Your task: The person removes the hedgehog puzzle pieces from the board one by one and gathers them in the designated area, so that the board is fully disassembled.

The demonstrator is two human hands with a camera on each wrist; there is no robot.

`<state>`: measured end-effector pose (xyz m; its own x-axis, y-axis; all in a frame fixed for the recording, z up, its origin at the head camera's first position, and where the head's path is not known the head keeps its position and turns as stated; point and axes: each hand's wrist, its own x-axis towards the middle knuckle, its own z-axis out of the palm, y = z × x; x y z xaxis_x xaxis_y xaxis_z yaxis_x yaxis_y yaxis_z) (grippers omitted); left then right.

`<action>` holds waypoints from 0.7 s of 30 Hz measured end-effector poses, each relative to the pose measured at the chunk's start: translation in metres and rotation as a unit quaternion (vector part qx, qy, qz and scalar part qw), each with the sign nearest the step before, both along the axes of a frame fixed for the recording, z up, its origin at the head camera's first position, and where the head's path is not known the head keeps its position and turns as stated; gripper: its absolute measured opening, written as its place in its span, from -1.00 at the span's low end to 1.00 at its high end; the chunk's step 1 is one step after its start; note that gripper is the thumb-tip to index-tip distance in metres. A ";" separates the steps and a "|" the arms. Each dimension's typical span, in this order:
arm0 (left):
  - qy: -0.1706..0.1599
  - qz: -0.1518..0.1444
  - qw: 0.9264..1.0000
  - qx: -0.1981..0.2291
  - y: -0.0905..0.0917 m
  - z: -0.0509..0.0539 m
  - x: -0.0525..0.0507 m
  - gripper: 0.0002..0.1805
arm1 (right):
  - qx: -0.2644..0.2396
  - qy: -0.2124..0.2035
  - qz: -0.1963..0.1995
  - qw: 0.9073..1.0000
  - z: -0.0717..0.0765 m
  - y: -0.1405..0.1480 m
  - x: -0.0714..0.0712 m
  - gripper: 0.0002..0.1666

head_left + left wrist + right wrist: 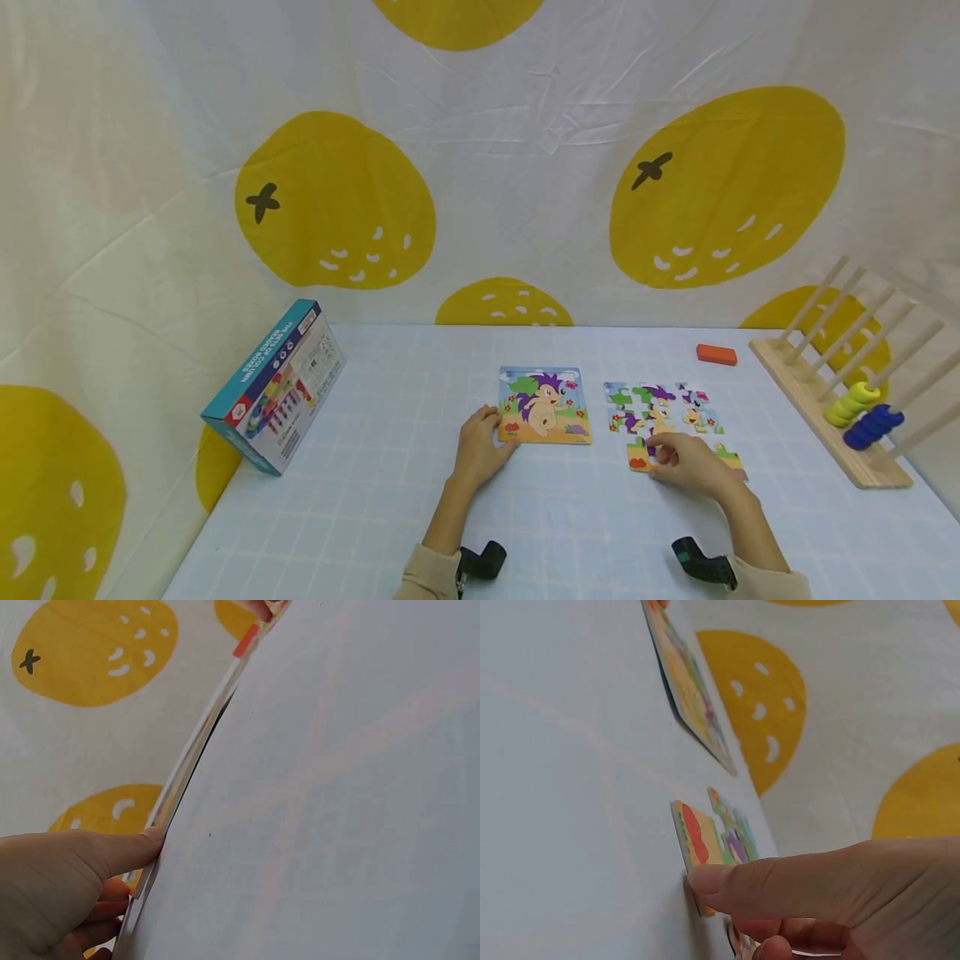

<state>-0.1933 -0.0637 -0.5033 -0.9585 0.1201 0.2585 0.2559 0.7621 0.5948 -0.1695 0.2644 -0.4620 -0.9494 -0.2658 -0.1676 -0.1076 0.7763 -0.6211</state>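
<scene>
The assembled jigsaw puzzle (545, 406) shows a purple-haired hedgehog and lies flat on the table. My left hand (478, 446) holds its near left corner, thumb at the front edge and fingers along the left side. To the right, several loose puzzle pieces (660, 408) of a similar picture lie in rows with gaps between them. My right hand (688, 463) pinches a puzzle piece (699, 844) with a red shape on it, at the near left of that group. The right wrist view has the thumb on this piece's near edge. Part of the near row is hidden behind the right hand.
A blue and white toy box (277, 387) stands at the left. An orange block (716, 355) lies behind the loose pieces. At the right is a wooden peg rack (832, 417) with yellow beads (852, 403) and blue beads (873, 426). Fruit-print cloth hangs behind the table.
</scene>
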 end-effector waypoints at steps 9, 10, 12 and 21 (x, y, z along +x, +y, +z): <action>0.007 -0.002 1.000 0.005 0.000 0.000 0.000 -0.54 | 0.046 0.059 0.018 0.997 0.001 -0.013 0.000 -0.45; 0.009 -0.003 1.000 0.004 0.000 0.000 -0.001 -0.54 | 0.050 0.064 0.021 0.996 0.001 -0.013 0.000 -0.46; 0.014 -0.005 1.000 0.004 0.000 -0.001 -0.001 -0.54 | 0.056 0.073 0.027 0.995 0.000 -0.014 -0.001 -0.47; -0.001 0.001 1.000 0.010 0.001 -0.001 0.000 -0.54 | 0.071 0.038 0.042 0.996 -0.001 -0.016 -0.007 -0.45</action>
